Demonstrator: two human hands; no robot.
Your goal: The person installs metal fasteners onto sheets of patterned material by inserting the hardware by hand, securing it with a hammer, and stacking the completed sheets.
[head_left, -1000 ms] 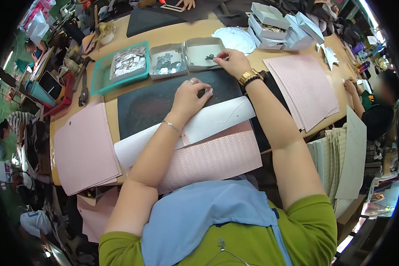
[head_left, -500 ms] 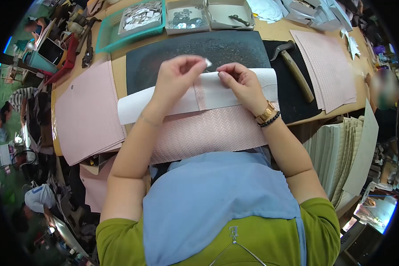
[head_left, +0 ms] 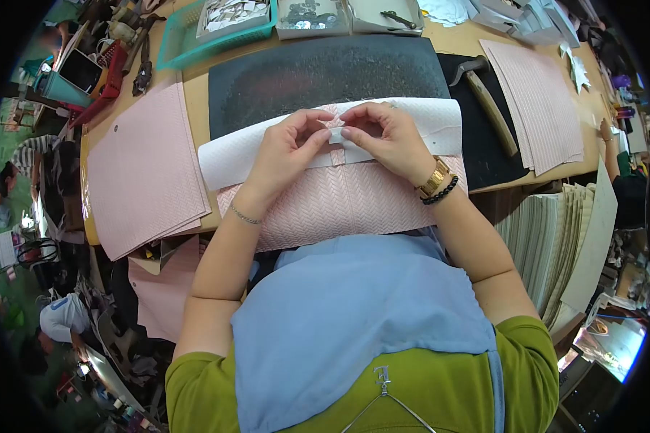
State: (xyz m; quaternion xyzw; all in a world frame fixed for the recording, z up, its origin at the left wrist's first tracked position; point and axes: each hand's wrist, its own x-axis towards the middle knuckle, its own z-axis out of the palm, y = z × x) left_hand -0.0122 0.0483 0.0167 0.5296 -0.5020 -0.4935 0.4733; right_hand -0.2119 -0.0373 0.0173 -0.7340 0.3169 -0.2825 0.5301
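Observation:
Between my two hands is a small white piece [head_left: 336, 135], pinched at its ends by thumbs and fingers. My left hand [head_left: 292, 144] is closed on its left end. At its right end my right hand [head_left: 386, 141] pinches it. The piece lies over a narrow pink strip [head_left: 338, 155] that crosses the white backing [head_left: 227, 160] of a folded pink sheet. Below the fold, the sheet's pink herringbone-textured face [head_left: 332, 202] reaches down to my apron. I cannot tell whether the small piece touches the strip.
A dark worn board [head_left: 325, 68] lies behind the sheet. To the right, a hammer [head_left: 492, 115] rests on a black mat. Stacks of pink sheets lie left [head_left: 144, 166] and right [head_left: 534, 108]. A teal basket [head_left: 177, 47] and small boxes [head_left: 314, 29] line the back.
My left hand has brought the small white piece down onto the area of the strip. My right hand has moved slightly lower and left and now grips the piece too.

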